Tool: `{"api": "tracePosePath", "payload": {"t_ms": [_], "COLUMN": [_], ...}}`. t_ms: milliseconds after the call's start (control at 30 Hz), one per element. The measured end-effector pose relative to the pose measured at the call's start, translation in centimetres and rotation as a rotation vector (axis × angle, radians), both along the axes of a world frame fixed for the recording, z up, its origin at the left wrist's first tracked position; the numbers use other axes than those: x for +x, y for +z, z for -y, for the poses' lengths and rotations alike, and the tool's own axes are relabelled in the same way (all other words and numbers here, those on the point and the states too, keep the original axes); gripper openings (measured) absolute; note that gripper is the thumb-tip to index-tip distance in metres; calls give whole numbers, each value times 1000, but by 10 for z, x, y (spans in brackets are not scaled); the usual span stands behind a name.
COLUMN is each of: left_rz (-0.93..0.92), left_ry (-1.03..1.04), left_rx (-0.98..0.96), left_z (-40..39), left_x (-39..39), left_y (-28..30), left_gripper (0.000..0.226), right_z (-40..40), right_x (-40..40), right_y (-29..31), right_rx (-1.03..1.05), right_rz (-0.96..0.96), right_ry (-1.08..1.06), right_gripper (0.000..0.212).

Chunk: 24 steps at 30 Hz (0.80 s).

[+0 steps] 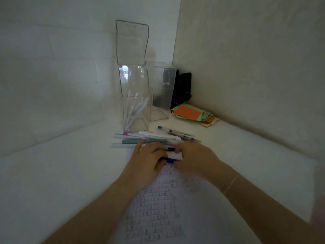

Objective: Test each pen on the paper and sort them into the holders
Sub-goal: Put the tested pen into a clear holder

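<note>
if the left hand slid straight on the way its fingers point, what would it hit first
Probably the teal pen lying crosswise just past the left hand, whose fingertips already seem to reach it. Beyond that lie more loose pens, then the clear holder. Depth is hard to judge from this view.

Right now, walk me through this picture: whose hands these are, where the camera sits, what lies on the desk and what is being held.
There is one picture, from a camera on the person's head looking down. The left hand and right hand meet over a printed paper, together gripping a blue pen and a white piece, perhaps its cap. Loose pens lie beyond. A clear holder already contains white pens; a second clear holder stands behind it, beside coloured paper notes.
</note>
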State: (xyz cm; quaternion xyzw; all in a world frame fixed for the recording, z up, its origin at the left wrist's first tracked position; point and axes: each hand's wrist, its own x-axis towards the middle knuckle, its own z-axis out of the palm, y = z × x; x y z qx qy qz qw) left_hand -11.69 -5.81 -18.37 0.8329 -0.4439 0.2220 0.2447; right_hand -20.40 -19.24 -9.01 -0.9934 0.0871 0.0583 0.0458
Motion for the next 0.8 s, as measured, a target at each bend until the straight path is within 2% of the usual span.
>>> {"api": "tracePosePath", "payload": {"t_ms": [100,200,267,333,400,433,567,667,800], "left_rz": [99,121,151,178,143,110,1,-92,-83], "left_ry": [10,110,174,170,117,81,-14,-67,-125], "left_rx": [14,-70,-91,-77,-70,-73,-142,-154,-140], "left_z": [1,2,4,5,5,6,5,4,2], "left_x": [-6,-12,-19,-28,-34,-36,-35,-36,-39], "left_y": [3,11,19,24,28,29,29,29,31], "left_gripper": [29,40,51,57,60,59,41,42,42], "right_z": [0,6,12,14,12,10,6,7,18], "right_x": [-9,-3,3,6,7,7,8,5,-3], "right_y": [-22,-9,9,21,21,18,-3,-8,-1], "right_rx": [-62,4,305,794,1124,1187,1260,1337,1444], "right_rz": [-22,127,361,491,455,419,396,390,301], "right_ry": [9,-20,-88,-166,-179,-166,-112,-94,-70], "right_gripper": [29,20,13,29,27,23,19,20,21]}}
